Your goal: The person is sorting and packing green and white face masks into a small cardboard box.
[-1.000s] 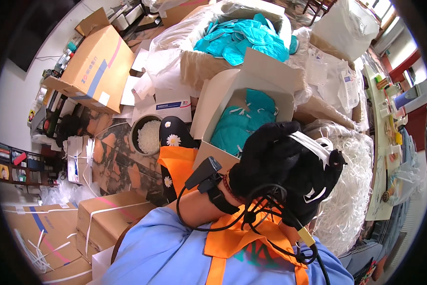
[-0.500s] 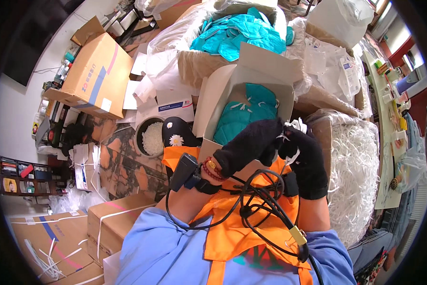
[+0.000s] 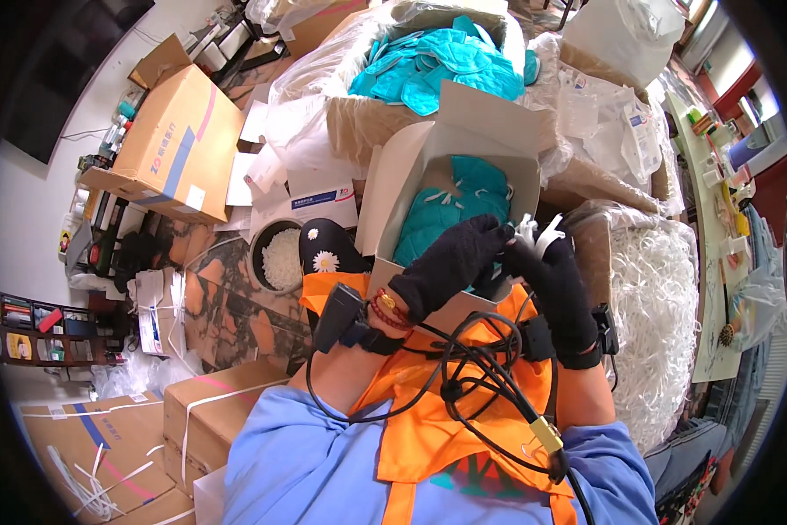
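Note:
Both my hands wear black gloves and meet over the near edge of an open white cardboard box (image 3: 402,175) that holds teal cloth pieces (image 3: 450,206) with white straps. My left hand (image 3: 450,262) and my right hand (image 3: 551,280) pinch a small bundle of white straps (image 3: 534,232) between their fingertips. Black devices are strapped to both wrists, and black cables (image 3: 472,376) loop from them over an orange cloth on my lap.
A big box lined with plastic and heaped with teal pieces (image 3: 437,61) stands behind the white box. A bin of white strips (image 3: 665,315) is at the right. A bowl of white bits (image 3: 280,258), brown cartons (image 3: 179,144) and taped cartons (image 3: 210,411) lie to the left.
My hands have moved up from my lap to the white box's near edge, and they now hold white straps between the fingertips.

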{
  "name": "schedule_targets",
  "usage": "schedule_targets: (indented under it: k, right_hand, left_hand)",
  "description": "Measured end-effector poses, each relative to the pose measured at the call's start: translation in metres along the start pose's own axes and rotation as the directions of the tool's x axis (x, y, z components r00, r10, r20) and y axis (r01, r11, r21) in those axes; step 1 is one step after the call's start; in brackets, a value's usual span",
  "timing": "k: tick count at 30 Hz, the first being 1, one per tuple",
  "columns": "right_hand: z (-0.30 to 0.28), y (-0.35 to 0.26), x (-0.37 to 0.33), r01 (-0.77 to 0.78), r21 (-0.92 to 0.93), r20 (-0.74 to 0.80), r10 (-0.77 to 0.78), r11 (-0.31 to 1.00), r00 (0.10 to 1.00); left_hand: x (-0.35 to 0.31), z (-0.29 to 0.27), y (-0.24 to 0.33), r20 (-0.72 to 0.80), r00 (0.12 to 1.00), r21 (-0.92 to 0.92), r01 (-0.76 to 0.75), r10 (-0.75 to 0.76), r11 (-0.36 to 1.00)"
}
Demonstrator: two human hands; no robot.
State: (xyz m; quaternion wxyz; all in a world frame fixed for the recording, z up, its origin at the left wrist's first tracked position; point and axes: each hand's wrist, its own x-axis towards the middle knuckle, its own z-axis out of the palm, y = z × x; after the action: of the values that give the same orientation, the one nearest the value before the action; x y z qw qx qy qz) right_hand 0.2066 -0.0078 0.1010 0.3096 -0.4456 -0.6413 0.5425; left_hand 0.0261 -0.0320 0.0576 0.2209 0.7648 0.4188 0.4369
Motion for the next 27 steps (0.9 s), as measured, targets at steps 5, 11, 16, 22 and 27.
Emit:
schedule_targets:
  k: [5, 11, 16, 22, 27]
  right_hand:
    - [0.011, -0.013, -0.004, -0.137, 0.290, 0.011, 0.140, 0.947, 0.990]
    - [0.006, -0.005, -0.030, 0.270, -0.102, -0.154, -0.283, 0.957, 0.947]
    - [0.016, -0.040, -0.052, 0.277, -0.235, -0.338, -0.345, 0.932, 0.876]
    - [0.008, -0.030, -0.049, 0.378, 0.415, -0.314, -0.259, 0.828, 0.913]
    - [0.022, -0.024, -0.029, 0.491, -0.030, -0.535, -0.429, 0.871, 0.728]
  left_hand:
    - [-0.003, 0.008, 0.006, -0.023, 0.987, -0.131, 0.154, -0.159, 0.979]
    - [0.000, -0.006, 0.055, -0.256, 0.966, -0.210, -0.084, 0.028, 0.974]
    - [-0.004, -0.001, 0.072, -0.257, 0.934, -0.763, -0.038, -0.249, 0.646]
    - [0.011, -0.002, 0.091, 0.160, 0.931, -0.857, -0.034, -0.329, -0.514]
    - [0.019, -0.006, 0.092, -0.181, 0.849, -0.867, 0.100, -0.496, 0.488]
